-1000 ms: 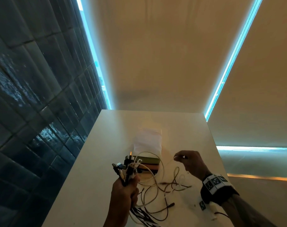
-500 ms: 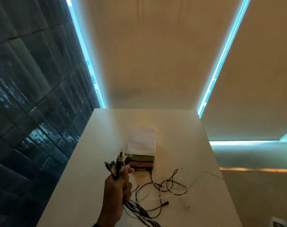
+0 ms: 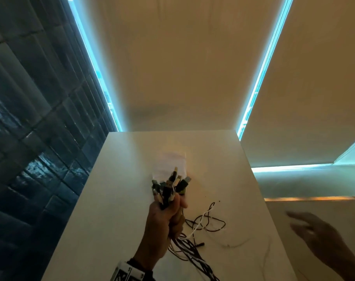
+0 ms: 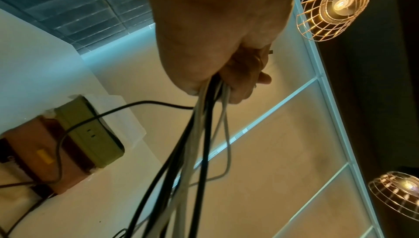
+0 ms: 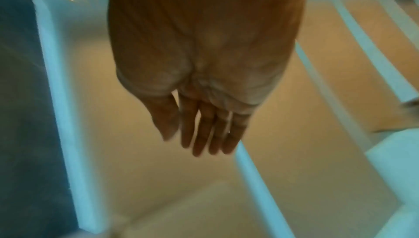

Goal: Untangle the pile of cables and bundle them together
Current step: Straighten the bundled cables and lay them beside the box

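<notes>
Several cable ends, clamped together in the left hand point(image 3: 164, 222), raised above the white tabletop point(image 3: 111, 199). Fisted grip closed around the bundle of cables point(image 3: 169, 191), with the plugs fanning out above the thumb: dark and pale connectors, types too small to tell. Below the fist, black and white cords point(image 4: 199, 134) hanging straight down from between the curled fingers point(image 4: 244, 80), then trailing off toward the near edge of the tabletop. Loose loops point(image 3: 207, 222) of a black and a white cord lying on the tabletop just right of the left hand, still crossed over one another. One thin pale strand point(image 3: 241, 243) lying farther right, apart from the loops.

Right hand point(image 3: 318, 234) off to the right of the tabletop, blurred, fingers point(image 5: 204, 130) straight and together, holding nothing, grip relaxed and free of any cable.

Stacked behind the left hand: an olive-green box point(image 4: 90, 134) and an orange-brown one point(image 4: 34, 152) beside it, both partly under a translucent white cover point(image 4: 127, 120); one black cord draped across both. Small dark marks on the green box and a yellow patch on the brown one, writing too blurred to read. Contents of the boxes not visible.

Two wire-cage lamps point(image 4: 335, 7) glowing in the left wrist view.
</notes>
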`<action>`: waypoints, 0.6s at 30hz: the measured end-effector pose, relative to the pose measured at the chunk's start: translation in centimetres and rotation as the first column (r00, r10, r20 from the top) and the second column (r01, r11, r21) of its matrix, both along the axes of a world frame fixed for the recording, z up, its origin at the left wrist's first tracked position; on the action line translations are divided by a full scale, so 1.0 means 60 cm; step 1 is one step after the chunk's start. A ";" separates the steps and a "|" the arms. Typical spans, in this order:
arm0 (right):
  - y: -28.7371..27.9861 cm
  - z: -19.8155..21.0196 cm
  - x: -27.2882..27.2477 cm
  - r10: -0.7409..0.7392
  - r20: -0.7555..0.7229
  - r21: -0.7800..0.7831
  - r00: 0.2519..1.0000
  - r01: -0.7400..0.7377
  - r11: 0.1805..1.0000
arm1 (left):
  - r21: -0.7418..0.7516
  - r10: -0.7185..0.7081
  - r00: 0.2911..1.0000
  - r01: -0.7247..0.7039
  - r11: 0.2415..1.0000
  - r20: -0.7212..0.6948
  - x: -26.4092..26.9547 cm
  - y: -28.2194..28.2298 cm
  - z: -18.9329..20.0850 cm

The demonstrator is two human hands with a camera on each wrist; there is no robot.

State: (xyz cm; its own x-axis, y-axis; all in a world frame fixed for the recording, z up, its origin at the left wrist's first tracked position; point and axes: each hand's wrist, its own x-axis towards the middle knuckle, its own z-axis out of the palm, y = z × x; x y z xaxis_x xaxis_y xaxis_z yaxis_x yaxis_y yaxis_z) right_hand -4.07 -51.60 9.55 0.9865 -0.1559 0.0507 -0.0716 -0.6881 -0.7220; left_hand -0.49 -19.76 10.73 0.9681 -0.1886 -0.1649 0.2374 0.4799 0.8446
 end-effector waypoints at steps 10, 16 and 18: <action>0.281 0.030 0.017 0.732 -0.155 0.290 0.664 -0.677 0.676 | 0.032 -0.026 0.994 0.023 0.999 0.103 -0.022 -0.001 0.023; 0.253 -0.001 -0.008 0.705 -0.179 0.322 0.687 -0.636 0.702 | -0.117 -0.009 0.999 0.015 0.993 0.053 -0.026 0.022 0.034; 0.232 -0.008 -0.008 0.677 -0.185 0.412 0.713 -0.569 0.712 | -0.177 0.038 0.998 -0.030 0.984 0.041 -0.015 0.037 0.046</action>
